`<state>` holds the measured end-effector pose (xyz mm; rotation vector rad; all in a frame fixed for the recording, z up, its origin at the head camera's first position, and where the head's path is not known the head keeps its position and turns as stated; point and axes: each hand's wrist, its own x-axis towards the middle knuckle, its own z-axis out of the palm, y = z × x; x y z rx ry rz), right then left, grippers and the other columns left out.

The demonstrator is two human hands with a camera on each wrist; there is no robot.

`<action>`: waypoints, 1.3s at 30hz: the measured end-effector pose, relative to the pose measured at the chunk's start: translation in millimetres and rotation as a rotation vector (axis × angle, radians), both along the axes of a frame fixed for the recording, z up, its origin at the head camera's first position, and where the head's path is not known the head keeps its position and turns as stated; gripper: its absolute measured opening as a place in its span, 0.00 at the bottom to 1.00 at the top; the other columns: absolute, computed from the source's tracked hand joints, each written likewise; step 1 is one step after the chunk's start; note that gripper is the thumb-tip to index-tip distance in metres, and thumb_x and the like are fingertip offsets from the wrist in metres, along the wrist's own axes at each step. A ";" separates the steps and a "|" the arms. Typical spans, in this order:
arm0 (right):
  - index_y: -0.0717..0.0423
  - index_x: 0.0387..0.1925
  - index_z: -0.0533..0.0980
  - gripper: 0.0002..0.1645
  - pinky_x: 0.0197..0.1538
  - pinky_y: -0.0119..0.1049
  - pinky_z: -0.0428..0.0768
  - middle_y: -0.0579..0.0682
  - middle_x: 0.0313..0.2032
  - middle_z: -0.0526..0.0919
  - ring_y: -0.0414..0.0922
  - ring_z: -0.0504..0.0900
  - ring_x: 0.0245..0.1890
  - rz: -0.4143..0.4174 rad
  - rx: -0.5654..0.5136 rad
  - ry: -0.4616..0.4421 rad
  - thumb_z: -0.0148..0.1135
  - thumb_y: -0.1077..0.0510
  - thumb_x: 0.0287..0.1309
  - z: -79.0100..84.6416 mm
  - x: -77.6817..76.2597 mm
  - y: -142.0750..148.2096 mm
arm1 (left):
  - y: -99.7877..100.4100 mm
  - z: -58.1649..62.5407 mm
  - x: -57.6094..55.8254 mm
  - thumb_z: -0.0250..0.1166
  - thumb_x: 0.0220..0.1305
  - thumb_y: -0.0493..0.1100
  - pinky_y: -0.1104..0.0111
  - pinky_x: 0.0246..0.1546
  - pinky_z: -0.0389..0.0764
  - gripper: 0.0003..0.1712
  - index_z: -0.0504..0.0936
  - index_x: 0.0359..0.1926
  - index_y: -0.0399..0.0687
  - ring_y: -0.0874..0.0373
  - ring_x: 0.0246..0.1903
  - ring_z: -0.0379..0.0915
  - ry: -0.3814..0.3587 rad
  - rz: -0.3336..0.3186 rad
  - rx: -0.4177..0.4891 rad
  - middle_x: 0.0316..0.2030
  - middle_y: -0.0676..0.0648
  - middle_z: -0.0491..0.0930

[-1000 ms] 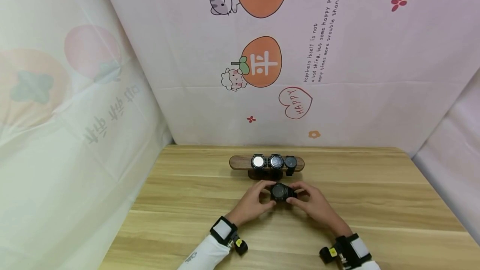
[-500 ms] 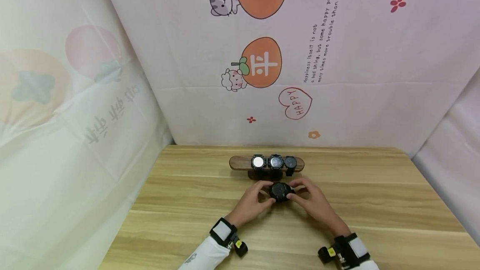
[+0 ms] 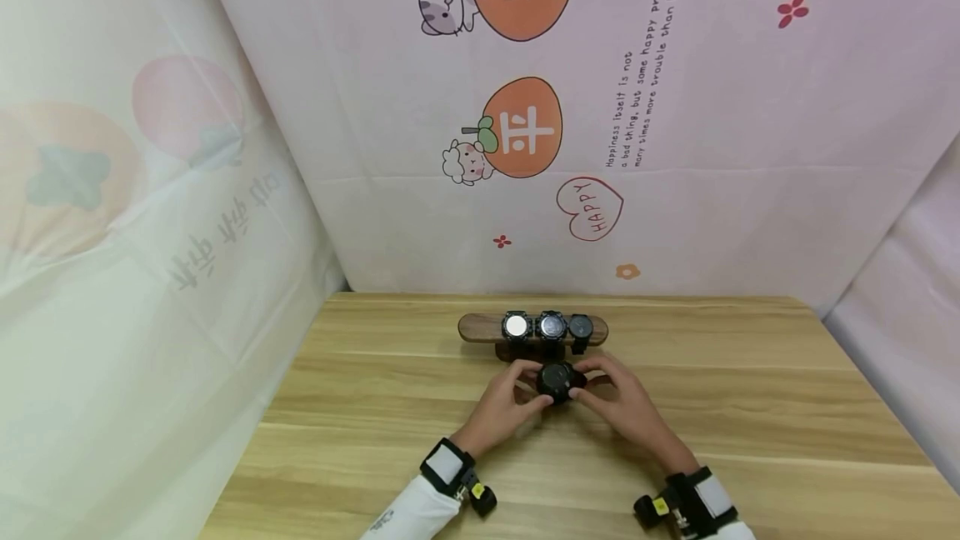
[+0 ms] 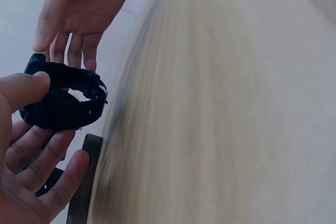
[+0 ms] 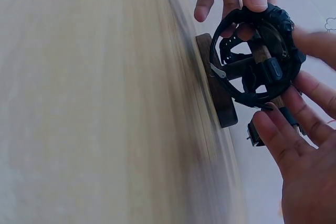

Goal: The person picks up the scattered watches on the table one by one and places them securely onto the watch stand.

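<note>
A black wristwatch (image 3: 556,382) with a round dark face is held up between both hands, in front of the wooden stand. My left hand (image 3: 501,408) pinches its left side between thumb and fingers. On the opposite side my right hand (image 3: 626,411) grips the case and strap with thumb and fingertips. In the right wrist view the strap of the watch (image 5: 218,45) forms a loop, with a metal buckle (image 5: 217,71) on it. The left wrist view has the left thumb (image 4: 31,85) pressed on the watch's edge, while the right hand (image 4: 89,3) reaches in from above.
Just behind the hands stands a wooden watch stand (image 3: 477,327) with three dark watches: one bright-faced (image 3: 516,325), one grey-faced (image 3: 552,325), one dark-faced (image 3: 581,327). The wood-grain table (image 3: 375,407) ends at a printed cloth (image 3: 675,215); another cloth (image 3: 150,273) hangs at left.
The watch has turned slightly between the fingers, and less of its strap shows at the right. Both hands keep their hold; the right hand has shifted a little to the left.
</note>
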<state>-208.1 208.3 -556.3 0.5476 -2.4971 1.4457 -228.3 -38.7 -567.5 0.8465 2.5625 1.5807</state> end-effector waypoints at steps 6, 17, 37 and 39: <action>0.54 0.58 0.79 0.29 0.58 0.53 0.88 0.52 0.56 0.82 0.55 0.84 0.55 0.004 -0.006 -0.037 0.81 0.54 0.58 1.8 2.3 -5.1 | 0.7 -0.6 0.4 0.73 0.71 0.48 0.73 0.49 0.88 0.26 0.75 0.64 0.49 0.64 0.49 0.84 -0.007 0.006 0.025 0.52 0.47 0.85; 0.56 0.61 0.78 0.33 0.63 0.56 0.85 0.53 0.58 0.81 0.57 0.84 0.57 -0.023 0.005 -0.029 0.82 0.53 0.58 1.1 1.1 -12.0 | 3.4 0.5 1.3 0.76 0.65 0.44 0.73 0.55 0.87 0.27 0.76 0.61 0.47 0.62 0.52 0.83 -0.056 0.023 0.115 0.52 0.46 0.84; 0.58 0.61 0.77 0.39 0.64 0.52 0.85 0.53 0.59 0.81 0.54 0.83 0.60 -0.064 0.045 -0.009 0.86 0.55 0.50 -3.8 -3.0 -18.0 | 3.5 1.4 4.6 0.75 0.67 0.39 0.70 0.56 0.87 0.23 0.77 0.59 0.45 0.55 0.52 0.84 -0.063 0.021 0.139 0.51 0.44 0.85; 0.58 0.62 0.76 0.38 0.64 0.52 0.85 0.53 0.59 0.81 0.55 0.83 0.60 -0.058 0.038 -0.014 0.85 0.55 0.51 -3.9 -3.2 -18.2 | 3.4 1.9 4.9 0.74 0.68 0.38 0.71 0.54 0.88 0.23 0.77 0.59 0.45 0.55 0.52 0.84 -0.076 0.013 0.154 0.51 0.43 0.85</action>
